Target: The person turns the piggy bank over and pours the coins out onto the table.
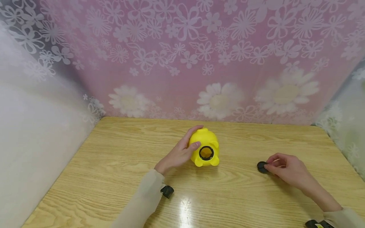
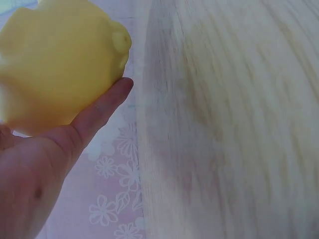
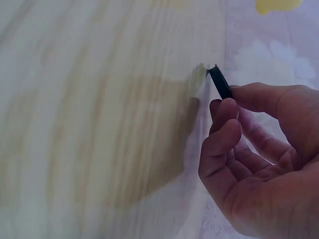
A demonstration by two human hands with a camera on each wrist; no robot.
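In the head view a round yellow piggy bank (image 1: 206, 139) with stubby knobs sits tilted over the middle of the table. Its black-rimmed round hole (image 1: 206, 153) faces the camera. My left hand (image 1: 180, 152) grips it from the left, thumb near the hole and fingers over the far side. The left wrist view shows the smooth yellow body (image 2: 60, 59) against the palm and one long finger. Off to the right, my right hand (image 1: 291, 169) pinches a black round cap (image 1: 260, 167) at its edge. Edge-on, the cap (image 3: 219, 82) looks thin in the right wrist view.
A wood-grain table (image 1: 119, 177) lies under both hands. Pink flowered cloth (image 1: 171, 79) hangs along its back edge, and pale cloth (image 1: 37, 126) flanks it at the left. Black wrist bands (image 1: 167, 191) show at both sleeves.
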